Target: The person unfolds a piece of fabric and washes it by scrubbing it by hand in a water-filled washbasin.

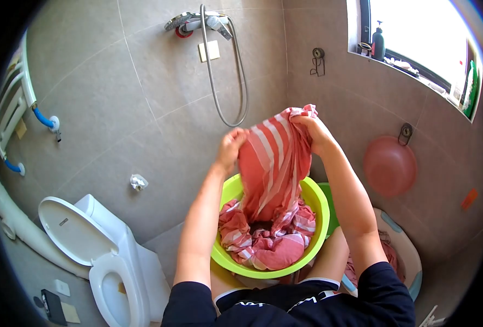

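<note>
A red and white striped cloth (271, 158) hangs stretched between my two hands, its lower part trailing into a lime-green basin (322, 210). My left hand (232, 146) is closed on the cloth's upper left edge. Higher up, my right hand (311, 131) grips the bunched top corner. More of the striped fabric (279, 250) lies heaped and crumpled in the basin between my knees. Whether the heap is all one piece with the raised part, I cannot tell.
A white toilet (116, 272) with its lid up stands at left. To my right is a white and blue tub (413, 256) holding reddish fabric. A pink basin (390, 166) hangs on the wall, and a shower hose (211, 82) loops down ahead. Bottles (378, 43) line the windowsill.
</note>
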A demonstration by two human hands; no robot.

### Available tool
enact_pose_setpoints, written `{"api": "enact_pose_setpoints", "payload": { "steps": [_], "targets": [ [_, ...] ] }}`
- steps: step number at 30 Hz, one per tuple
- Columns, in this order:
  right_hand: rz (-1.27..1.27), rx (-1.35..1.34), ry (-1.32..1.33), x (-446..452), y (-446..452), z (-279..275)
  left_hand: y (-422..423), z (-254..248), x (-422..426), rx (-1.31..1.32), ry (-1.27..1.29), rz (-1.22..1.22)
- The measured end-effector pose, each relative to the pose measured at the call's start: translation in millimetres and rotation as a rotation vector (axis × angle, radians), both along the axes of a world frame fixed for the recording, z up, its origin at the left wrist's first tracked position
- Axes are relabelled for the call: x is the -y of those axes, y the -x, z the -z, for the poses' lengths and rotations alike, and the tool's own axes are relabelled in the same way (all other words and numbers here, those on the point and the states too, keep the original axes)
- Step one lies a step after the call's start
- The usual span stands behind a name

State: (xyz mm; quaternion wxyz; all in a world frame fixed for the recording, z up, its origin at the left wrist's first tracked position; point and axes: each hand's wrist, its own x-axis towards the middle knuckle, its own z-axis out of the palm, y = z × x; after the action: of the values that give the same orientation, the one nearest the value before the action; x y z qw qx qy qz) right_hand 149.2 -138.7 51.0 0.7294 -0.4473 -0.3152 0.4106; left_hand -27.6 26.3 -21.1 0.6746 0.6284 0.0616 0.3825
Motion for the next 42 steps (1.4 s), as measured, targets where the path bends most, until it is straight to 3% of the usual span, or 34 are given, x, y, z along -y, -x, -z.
{"api": "enact_pose_setpoints", "payload": {
  "steps": [1,4,6,9,12,14,16,17,18,20,22,23,28,30,33,36,37,39,42],
  "targets": [
    [-0.032,-0.071,0.001,-1.3,-2.6,-1.6,-2.6,-30.5,9.5,0.037,-0.021,-0.108],
    [-0.193,-0.141,-0.136,-4.8,-1.3,-8.8,-7.1,-105.1,25.4,-0.173,-0.558,-0.241],
    [-0.242,-0.159,-0.177,-12.6,12.4,-14.2,-32.2,-118.3,26.7,-0.149,-0.803,-0.254],
    [-0.265,-0.055,-0.223,-25.5,26.0,-11.3,-43.0,-107.2,17.4,-0.223,-0.629,-0.261],
    [-0.197,0.350,0.068,-24.6,24.1,-1.0,-36.2,-70.7,13.8,-0.419,-0.513,-0.194],
    [-0.144,0.545,0.065,-23.2,29.9,17.2,-27.6,-31.4,8.5,-0.343,-0.366,-0.028],
    [-0.087,0.719,0.098,-21.0,28.5,39.3,-12.4,-6.3,23.1,-0.484,-0.228,-0.051],
    [-0.138,0.667,0.103,-16.3,28.2,47.9,-5.7,8.7,28.4,-0.414,-0.149,0.060],
    [-0.015,0.707,0.074,-15.3,28.9,60.8,-1.1,25.3,31.1,-0.345,-0.070,0.173],
    [-0.090,0.458,-0.087,-19.5,15.7,80.8,5.5,50.0,35.4,-0.391,-0.118,0.182],
    [-0.054,0.185,0.139,6.7,22.7,59.2,13.5,59.1,46.9,-0.557,-0.157,0.270],
    [-0.084,0.234,0.119,9.7,16.6,61.7,17.6,60.7,51.9,-0.488,-0.048,0.287],
    [0.027,0.123,0.125,26.2,3.5,67.2,16.4,59.9,41.5,-0.452,-0.091,0.282],
    [0.021,0.024,0.117,28.6,-4.2,73.3,12.3,54.6,29.7,-0.545,-0.266,0.117],
    [0.081,-0.012,0.092,27.2,-14.3,79.8,-4.1,29.6,22.0,-0.402,-0.390,-0.013],
    [-0.075,-0.232,-0.003,23.2,-15.7,64.4,-26.8,-25.2,16.4,-0.253,-0.627,-0.115],
    [-0.230,-0.254,-0.115,13.4,-19.7,64.7,-30.0,-44.1,24.4,-0.255,-0.628,-0.117],
    [-0.284,-0.155,-0.152,3.4,-6.7,56.2,-39.7,-75.8,39.7,-0.401,-0.819,-0.288],
    [-0.248,0.088,-0.148,-12.0,12.9,46.3,-52.9,-64.4,23.6,-0.523,-0.690,-0.247]
  ]
}}
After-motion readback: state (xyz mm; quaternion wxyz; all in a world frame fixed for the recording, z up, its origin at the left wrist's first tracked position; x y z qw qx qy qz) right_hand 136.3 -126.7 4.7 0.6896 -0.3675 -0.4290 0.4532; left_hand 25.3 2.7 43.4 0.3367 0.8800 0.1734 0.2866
